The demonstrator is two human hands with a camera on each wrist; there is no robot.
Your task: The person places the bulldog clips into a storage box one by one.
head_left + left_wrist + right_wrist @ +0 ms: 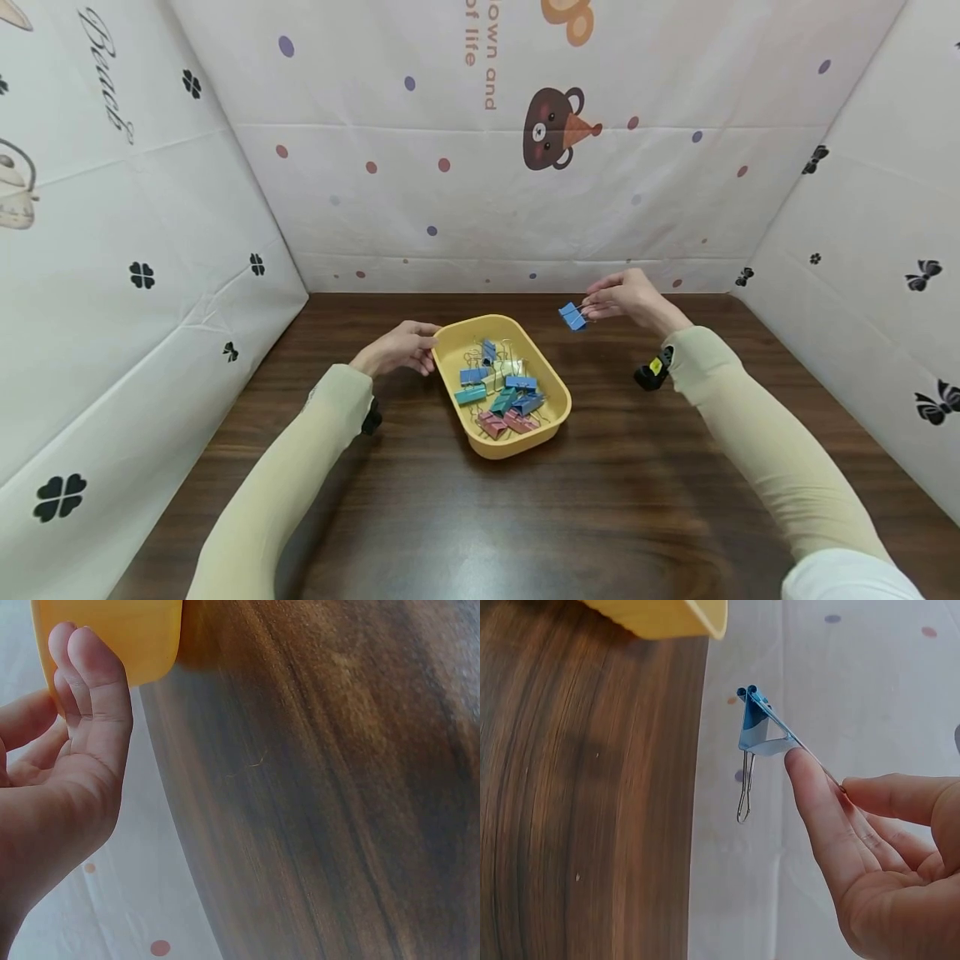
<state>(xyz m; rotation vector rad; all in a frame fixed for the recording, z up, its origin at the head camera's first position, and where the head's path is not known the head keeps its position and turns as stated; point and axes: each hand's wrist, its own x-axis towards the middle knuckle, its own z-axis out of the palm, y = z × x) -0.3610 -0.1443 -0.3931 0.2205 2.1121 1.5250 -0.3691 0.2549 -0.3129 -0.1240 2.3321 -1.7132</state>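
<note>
A blue binder clip (573, 316) hangs in the air to the right of a yellow plastic basket (491, 451). My right hand (628, 298) pinches it by one wire handle between thumb and fingers. In the right wrist view the clip's blue body (761, 727) points away from the fingertips, and its other wire handle dangles free. My left hand (401, 346) grips the basket's far left corner, with fingers along the outer wall (150, 645). Inside the basket lie several binder clips: blue ones (521, 382), teal ones (471, 394), pale yellow ones (494, 382) and pink ones (492, 425).
The basket stands on a dark brown wooden table (600, 500), turned at a slant. White printed sheeting rises behind the table (420, 192) and along its left (150, 350) and right (862, 250) sides. A black strap device (652, 372) sits at my right wrist.
</note>
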